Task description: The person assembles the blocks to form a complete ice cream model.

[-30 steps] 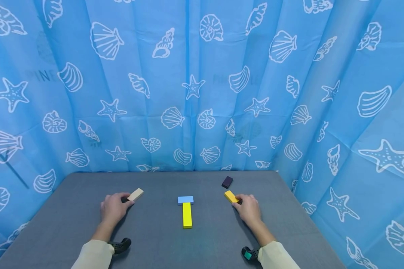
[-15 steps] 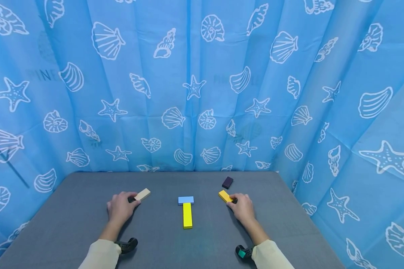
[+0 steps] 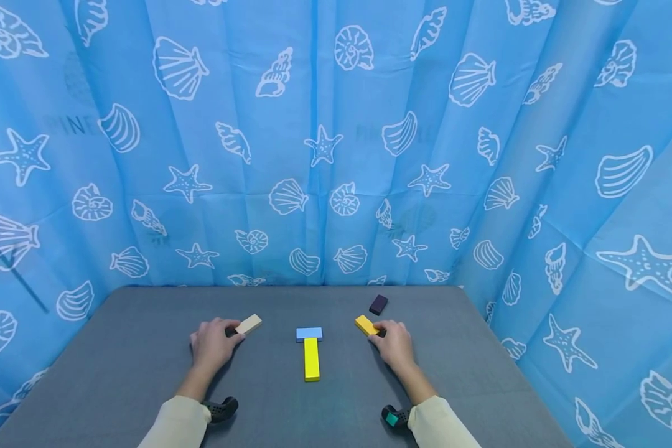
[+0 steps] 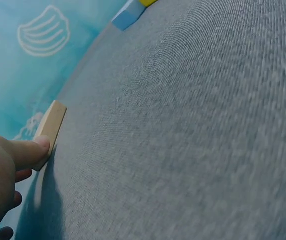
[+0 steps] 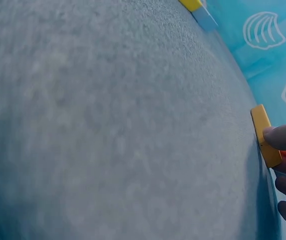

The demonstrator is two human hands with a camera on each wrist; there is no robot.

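While a blue shell-patterned curtain [image 3: 291, 143] hangs behind, a grey desk [image 3: 269, 410] stretches in front of it. Over this desk, the left hand [image 3: 211, 343] and the right hand [image 3: 394, 345] each pinch one block. A yellow block [image 3: 311, 361] lies in the middle, touching a blue block [image 3: 309, 334] set crosswise at its far end. The left hand's beige block [image 3: 249, 324] is left of this pair, the right hand's orange block [image 3: 365, 324] right. A dark block [image 3: 378, 304] lies near the orange one, farther back.

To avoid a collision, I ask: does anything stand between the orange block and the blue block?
Nothing visible: only grey tabletop shows between the orange block, held in the right hand, and the blue block.
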